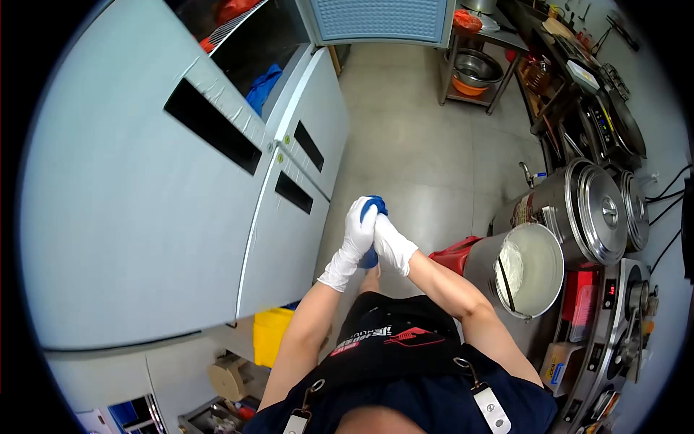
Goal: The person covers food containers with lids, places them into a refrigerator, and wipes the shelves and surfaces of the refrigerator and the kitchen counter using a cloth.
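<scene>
A tall pale-blue metal refrigerator (137,210) stands at nine o'clock. Mid-view, the white-gloved left hand (358,230), fingers curled, and white-gloved right hand (392,244), closure hidden, meet around a crumpled blue cloth-like bundle (375,204), probably light, soft; hold its folds.

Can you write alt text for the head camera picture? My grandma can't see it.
A person's white-gloved left hand and right hand clasp a bunched blue cloth above a grey floor. A big pale fridge-like cabinet with an open door stands left; lidded metal pots stand right.
</scene>
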The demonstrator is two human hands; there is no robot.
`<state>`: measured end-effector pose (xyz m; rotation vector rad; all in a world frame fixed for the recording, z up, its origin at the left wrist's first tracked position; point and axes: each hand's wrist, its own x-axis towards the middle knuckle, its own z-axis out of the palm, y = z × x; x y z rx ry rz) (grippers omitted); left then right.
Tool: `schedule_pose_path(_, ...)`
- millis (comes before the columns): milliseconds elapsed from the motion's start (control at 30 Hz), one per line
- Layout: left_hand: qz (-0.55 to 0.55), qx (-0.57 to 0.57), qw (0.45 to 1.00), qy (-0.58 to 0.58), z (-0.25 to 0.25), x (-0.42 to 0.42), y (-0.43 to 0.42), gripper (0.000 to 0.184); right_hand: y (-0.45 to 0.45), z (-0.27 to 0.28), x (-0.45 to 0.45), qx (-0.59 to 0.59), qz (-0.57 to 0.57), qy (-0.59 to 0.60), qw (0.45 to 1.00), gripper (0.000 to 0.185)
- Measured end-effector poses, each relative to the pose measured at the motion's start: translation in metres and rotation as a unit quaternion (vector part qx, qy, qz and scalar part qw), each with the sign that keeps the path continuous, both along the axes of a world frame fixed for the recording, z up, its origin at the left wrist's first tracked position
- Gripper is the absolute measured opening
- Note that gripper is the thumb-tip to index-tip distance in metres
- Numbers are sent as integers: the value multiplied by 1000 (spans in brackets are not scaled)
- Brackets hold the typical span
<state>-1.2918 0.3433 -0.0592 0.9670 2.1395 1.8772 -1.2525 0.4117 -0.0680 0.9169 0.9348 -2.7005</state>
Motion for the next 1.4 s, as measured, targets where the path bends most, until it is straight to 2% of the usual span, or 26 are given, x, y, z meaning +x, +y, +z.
schedule_pose_path(67, 28, 60, 976, -207, -24, -47, 15, 21, 15, 0, -39, 2, -3, -6, 1000, 22)
schedule_pose_path(100, 47, 76, 973, -211, -32, -70, 19, 25, 22, 0, -59, -1, -11, -7, 1000, 22)
schedule_pose_path(200, 69, 194, 917, -342, -25, -121, 41, 35, 61, -27, -117, -99, -60, 44, 992, 32)
schedule_pose_path(233, 66, 171, 916, -357, -3, -122, 52, 41, 69, 15, -124, -43, -55, -8, 998, 40)
schedule_pose_path(267, 57, 149, 877, -453, 41, -114, 70, 47, 67, -7, -146, 58, -150, 78, 984, 43)
schedule_pose_path(333, -59, 146, 902, -401, -42, -137, 100, 57, 80, -10, -169, 242, -233, 54, 940, 38)
schedule_pose_path(367, -80, 158, 887, -426, -56, -141, 106, 60, 98, -13, -175, 237, -204, 76, 947, 36)
schedule_pose_path(400, -91, 113, 894, -424, -45, -146, 111, 61, 116, -17, -181, 229, -173, 97, 953, 35)
schedule_pose_path(500, -151, 22, 899, -411, 14, -172, 128, 61, 151, -5, -211, 257, -225, 11, 940, 34)
schedule_pose_path(567, -186, 2, 909, -373, 26, -199, 137, 60, 186, -33, -236, 270, -214, -9, 939, 31)
schedule_pose_path(600, -173, -8, 937, -303, -4, -216, 143, 52, 202, -45, -249, 247, -200, 1, 948, 29)
schedule_pose_path(633, -140, -22, 958, -250, -4, -237, 145, 47, 213, -48, -265, 185, -208, 4, 960, 25)
schedule_pose_path(667, -104, -38, 974, -199, -3, -259, 140, 42, 222, -51, -280, 186, -223, -9, 957, 23)
schedule_pose_path(700, 22, -69, 989, -132, 2, -280, 135, 34, 233, -51, -290, 252, -177, 6, 951, 22)
schedule_pose_path(733, 115, -91, 989, -3, -12, -308, 125, 33, 246, -49, -306, 317, -131, 28, 939, 22)
schedule_pose_path(800, 277, -121, 952, 47, -21, -360, 97, 29, 259, -48, -345, 390, -68, 45, 917, 22)
schedule_pose_path(833, 322, -151, 934, -22, -24, -382, 80, 29, 263, -36, -361, 429, -16, 56, 902, 21)
schedule_pose_path(867, 369, -224, 901, 45, -24, -405, 62, 28, 266, -24, -375, 466, 35, 69, 881, 20)
schedule_pose_path(900, 422, -286, 856, 87, -30, -424, 44, 27, 269, -16, -394, 367, 98, 67, 923, 19)
schedule_pose_path(933, 470, -268, 835, 100, -19, -436, 33, 26, 276, -29, -420, 527, 152, 144, 823, 19)
schedule_pose_path(1000, 530, -316, 770, 164, -25, -466, 9, 27, 270, -6, -465, 704, 163, 306, 620, 15)
schedule_pose_path(1033, 538, -334, 756, 164, -24, -476, 4, 27, 264, 14, -487, 702, 224, 317, 597, 12)
schedule_pose_path(1133, 560, -388, 719, 136, -29, -506, -8, 30, 236, 29, -561, 748, 230, 430, 450, 16)
schedule_pose_path(1233, 576, -439, 682, 105, -42, -538, -15, 34, 195, 37, -630, 758, 213, 513, 343, 38)
schedule_pose_path(1267, 578, -458, 668, 95, -47, -547, -19, 35, 182, 38, -650, 763, 264, 507, 301, 54)
schedule_pose_path(1400, 536, -523, 661, -38, -55, -568, -20, 42, 125, 28, -710, 773, 326, 518, 164, 53)
